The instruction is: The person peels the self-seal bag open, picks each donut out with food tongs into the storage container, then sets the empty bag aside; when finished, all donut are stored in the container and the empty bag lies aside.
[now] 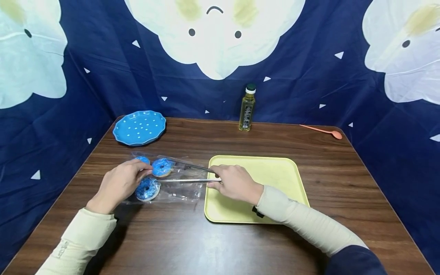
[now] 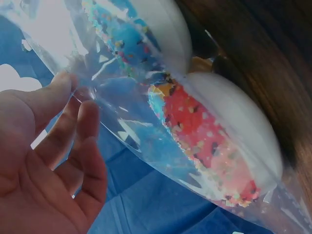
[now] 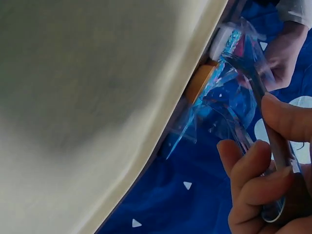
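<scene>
A clear plastic bag (image 1: 185, 195) lies left of centre on the table with several doughnuts in it. Blue icing tops one doughnut (image 1: 162, 167) and a nearer doughnut (image 1: 147, 190). My left hand (image 1: 121, 183) pinches the bag's film between thumb and fingers. In the left wrist view, a doughnut with red, sprinkled icing (image 2: 209, 141) shows through the film. With my right hand (image 1: 237, 183) I grip metal tongs (image 1: 189, 180), their arms spread and pointing left. The tong tips reach the doughnuts; in the right wrist view I cannot tell whether they touch one.
Under my right hand and forearm is a yellow tray (image 1: 275, 172). A blue dotted plate (image 1: 139, 128) sits at the back left. Toward the back stand an oil bottle (image 1: 246, 109) and, farther right, an orange spoon (image 1: 336, 135) lying flat. Blue cloth (image 1: 292, 91) hangs behind the table.
</scene>
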`<state>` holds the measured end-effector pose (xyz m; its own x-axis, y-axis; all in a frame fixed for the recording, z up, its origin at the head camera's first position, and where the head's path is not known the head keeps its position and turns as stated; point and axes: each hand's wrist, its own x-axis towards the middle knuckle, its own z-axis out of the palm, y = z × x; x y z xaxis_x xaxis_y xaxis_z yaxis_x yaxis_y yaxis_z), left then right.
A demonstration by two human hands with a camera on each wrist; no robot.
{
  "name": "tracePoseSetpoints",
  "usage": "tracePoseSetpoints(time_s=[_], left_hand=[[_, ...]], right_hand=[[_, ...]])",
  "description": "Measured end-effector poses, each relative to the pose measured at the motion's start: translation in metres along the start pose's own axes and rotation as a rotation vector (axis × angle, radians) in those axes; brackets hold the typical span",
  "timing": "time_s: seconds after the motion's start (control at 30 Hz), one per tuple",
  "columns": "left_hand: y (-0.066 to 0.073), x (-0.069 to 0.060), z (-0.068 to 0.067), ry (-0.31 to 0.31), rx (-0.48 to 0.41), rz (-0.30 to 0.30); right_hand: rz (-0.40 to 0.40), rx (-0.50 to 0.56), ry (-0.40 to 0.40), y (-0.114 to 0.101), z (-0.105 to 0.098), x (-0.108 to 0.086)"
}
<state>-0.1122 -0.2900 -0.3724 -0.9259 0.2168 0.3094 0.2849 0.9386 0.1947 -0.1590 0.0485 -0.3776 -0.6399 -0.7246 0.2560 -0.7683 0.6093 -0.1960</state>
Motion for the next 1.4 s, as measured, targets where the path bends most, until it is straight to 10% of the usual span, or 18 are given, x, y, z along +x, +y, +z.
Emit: tracePoseSetpoints(time_s=[0.9, 1.4], left_hand=[[-0.002, 0.005, 0.003, 0.052, 0.055, 0.016], [-0.003, 0.004, 0.004, 0.017, 0.043, 0.055]], right_hand=[[0.003, 0.007, -0.007, 0.026, 0.017, 0.041], [0.008, 0.009, -0.006, 0.033, -0.011, 0.007]])
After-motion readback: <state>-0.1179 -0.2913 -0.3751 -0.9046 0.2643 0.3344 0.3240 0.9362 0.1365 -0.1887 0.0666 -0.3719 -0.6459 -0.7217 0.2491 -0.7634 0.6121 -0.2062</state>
